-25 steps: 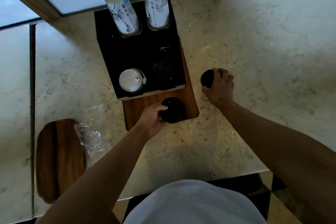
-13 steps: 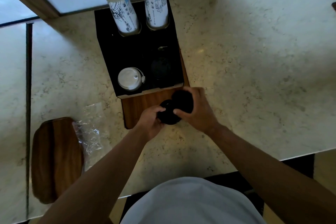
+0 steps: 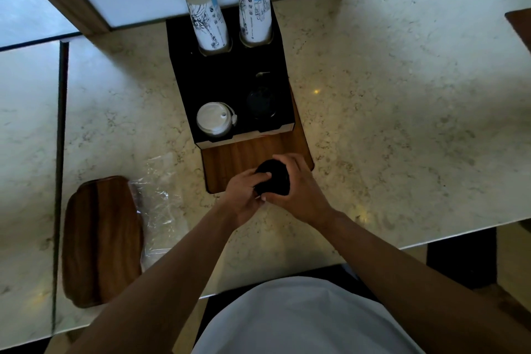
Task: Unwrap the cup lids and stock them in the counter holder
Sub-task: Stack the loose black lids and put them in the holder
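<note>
Both hands, left [image 3: 244,195] and right [image 3: 298,190], grip clamped on black lids [image 3: 273,177], likely squaring the stack. Holder [image 3: 230,80] just beyond the grip; its right well looks the likely target.

Holder [image 3: 230,77] on board [image 3: 238,158]; wrap [image 3: 161,198] left; cups [image 3: 253,8] behind.

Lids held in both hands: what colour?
Black. The stack of lids shows dark in the head view, gripped between the left hand and right hand.
</note>
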### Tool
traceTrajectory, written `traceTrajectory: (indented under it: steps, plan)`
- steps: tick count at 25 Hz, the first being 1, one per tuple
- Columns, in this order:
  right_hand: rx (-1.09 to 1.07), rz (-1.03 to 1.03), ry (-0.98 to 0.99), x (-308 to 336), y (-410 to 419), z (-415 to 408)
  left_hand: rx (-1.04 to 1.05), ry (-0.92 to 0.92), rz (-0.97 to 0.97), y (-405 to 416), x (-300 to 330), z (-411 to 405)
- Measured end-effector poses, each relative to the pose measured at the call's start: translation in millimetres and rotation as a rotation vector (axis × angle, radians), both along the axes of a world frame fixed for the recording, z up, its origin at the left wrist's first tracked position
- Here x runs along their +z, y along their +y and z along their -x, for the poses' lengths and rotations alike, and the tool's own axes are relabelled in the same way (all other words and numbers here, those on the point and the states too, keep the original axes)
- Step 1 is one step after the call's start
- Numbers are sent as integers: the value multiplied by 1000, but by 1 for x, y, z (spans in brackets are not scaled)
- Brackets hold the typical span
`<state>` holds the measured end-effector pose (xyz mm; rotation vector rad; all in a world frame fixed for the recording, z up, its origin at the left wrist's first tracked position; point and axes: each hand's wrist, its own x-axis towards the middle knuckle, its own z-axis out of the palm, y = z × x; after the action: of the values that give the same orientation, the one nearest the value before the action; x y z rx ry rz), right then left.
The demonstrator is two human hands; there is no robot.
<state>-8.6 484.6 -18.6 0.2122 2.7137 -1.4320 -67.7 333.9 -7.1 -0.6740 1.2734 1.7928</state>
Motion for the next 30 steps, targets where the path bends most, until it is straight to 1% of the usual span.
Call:
traceTrajectory:
  steps: [2, 4, 6, 8, 11, 17, 24, 27, 30]
  plan:
    - [-45, 113, -55, 0, -1, -4, -8, 13, -2, -3, 0, -3]
    - [-190, 263, -128, 0, 1, -7, -1, 21, -1, -8, 1, -6]
    - [-306, 360, -202, -1, 5, -7, 2, 29, -4, -12, 2, -9]
    - [-325, 399, -243, -2, 9, -7, 4, 33, -9, -14, 5, -12]
    - [-327, 471, -234, -3, 10, -9, 0, 32, -20, -18, 8, -14]
    - [-318, 566, -234, -6, 6, -14, -18, 41, -37, -26, 9, -19]
    - [-341, 580, -252, -1, 2, -10, -2, 33, -33, -29, 8, -20]
    - [-286, 537, -256, 2, 3, -10, -9, 45, -28, -34, 6, -17]
    - [-234, 581, -295, 0, 4, -11, -6, 44, -38, -38, 6, -16]
